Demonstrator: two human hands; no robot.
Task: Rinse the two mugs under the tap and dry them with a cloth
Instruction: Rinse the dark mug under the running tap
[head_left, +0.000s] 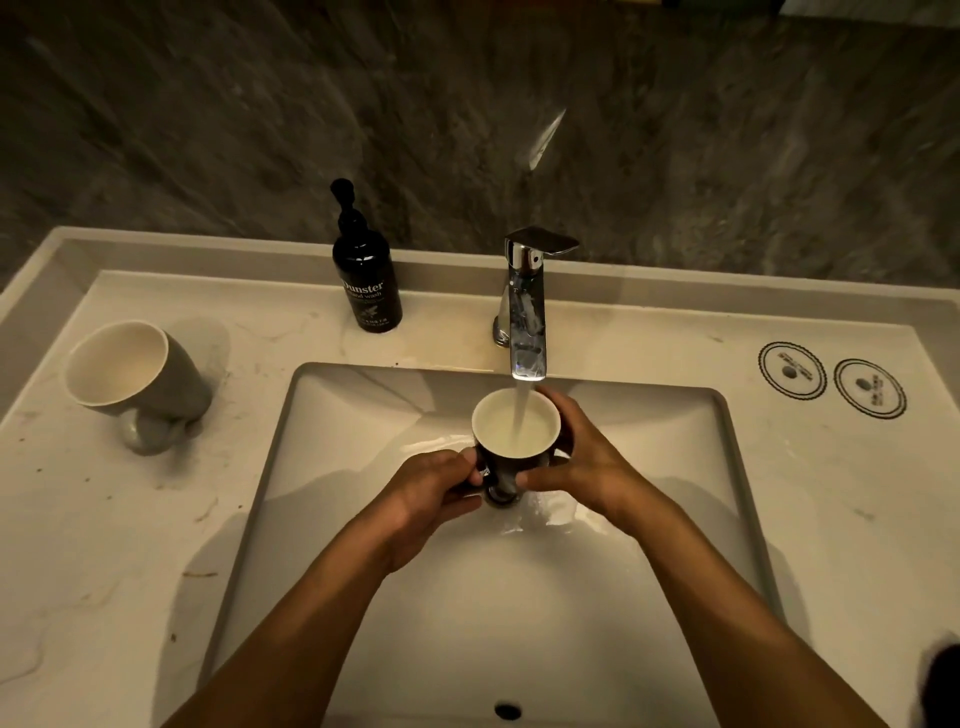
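Fingers of the left hand (434, 486) and right hand (574, 457) curled round the dark mug (514, 431), upright over the sink (332, 410), mouth up under the tap (527, 312) (water running in). Its base was hidden. The grey mug (135, 374) stood tilted on the counter (78, 519).

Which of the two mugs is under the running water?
The dark mug, held over the sink by both hands. The grey mug stands apart on the counter at the left, not under the tap.

Each hand (436, 486) (576, 457) grips the dark mug (498, 462) under the running tap (527, 312).
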